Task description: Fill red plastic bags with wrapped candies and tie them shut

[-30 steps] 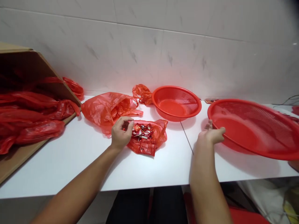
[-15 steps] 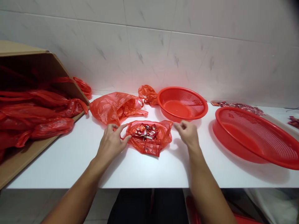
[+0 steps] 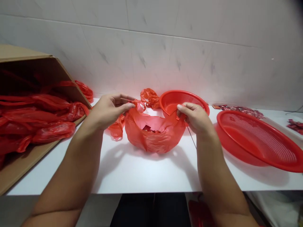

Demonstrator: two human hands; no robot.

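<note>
A thin red plastic bag point(image 3: 155, 142) hangs stretched between my two hands, its mouth open toward me and upward. Inside it, small dark red wrapped packets point(image 3: 149, 128) show only in part over the front edge. My left hand point(image 3: 113, 108) pinches the bag's left handle between thumb and fingers. On the other side, my right hand point(image 3: 194, 116) is closed on the right handle. Behind my left hand lies another red bag point(image 3: 117, 127), mostly hidden by the hand and the raised bag.
At left, a cardboard box point(image 3: 68, 77) on its side holds several filled red bags point(image 3: 40, 113). A round red basket point(image 3: 182, 94) and a larger red basket point(image 3: 255, 138) stand at right. Behind them lie small red packets point(image 3: 243, 111). A crumpled red bag point(image 3: 150, 97) rests near the wall.
Both hands have risen, pulling the bag's sides up by its handles. The packets, plainly visible before, are now mostly hidden behind the bag's front.
</note>
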